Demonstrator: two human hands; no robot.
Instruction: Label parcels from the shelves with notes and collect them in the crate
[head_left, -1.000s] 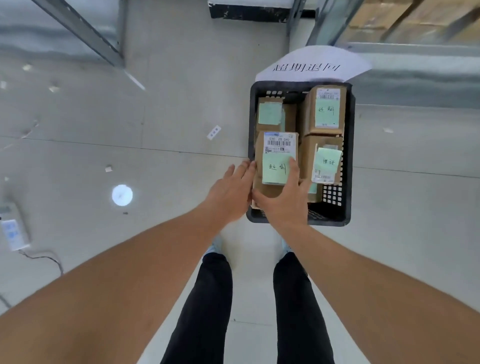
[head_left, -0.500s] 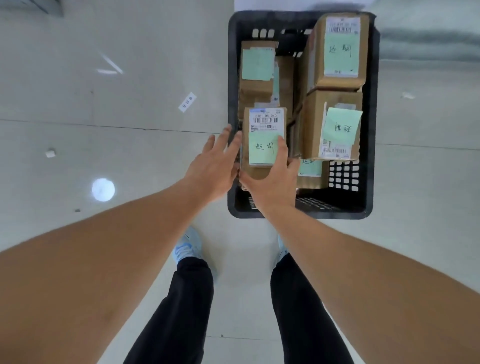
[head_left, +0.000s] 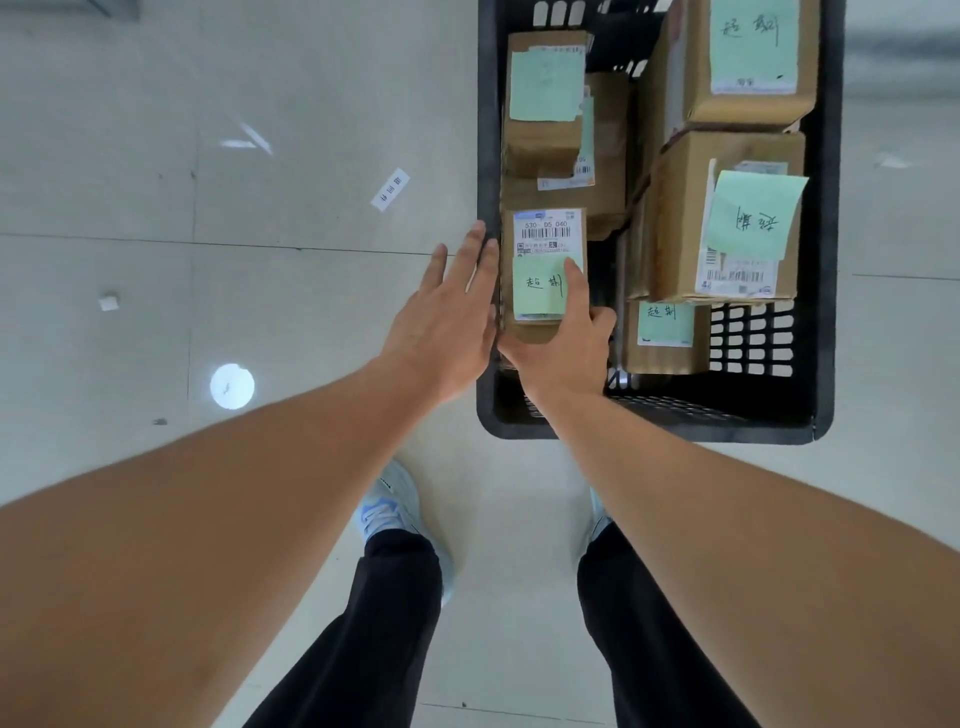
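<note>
Inside the black crate (head_left: 488, 156), the right hand (head_left: 558, 345) is gripping a noted parcel (head_left: 543, 275), placing it; left hand (head_left: 447, 332) is steadying flat-fingered. Next: release it.

Under me is the pale tiled floor (head_left: 291, 104). On it rest the black plastic crate (head_left: 826, 260), a small printed paper strip (head_left: 390, 189), a white scrap (head_left: 108, 302) and my light-blue trainers (head_left: 387, 506).
</note>
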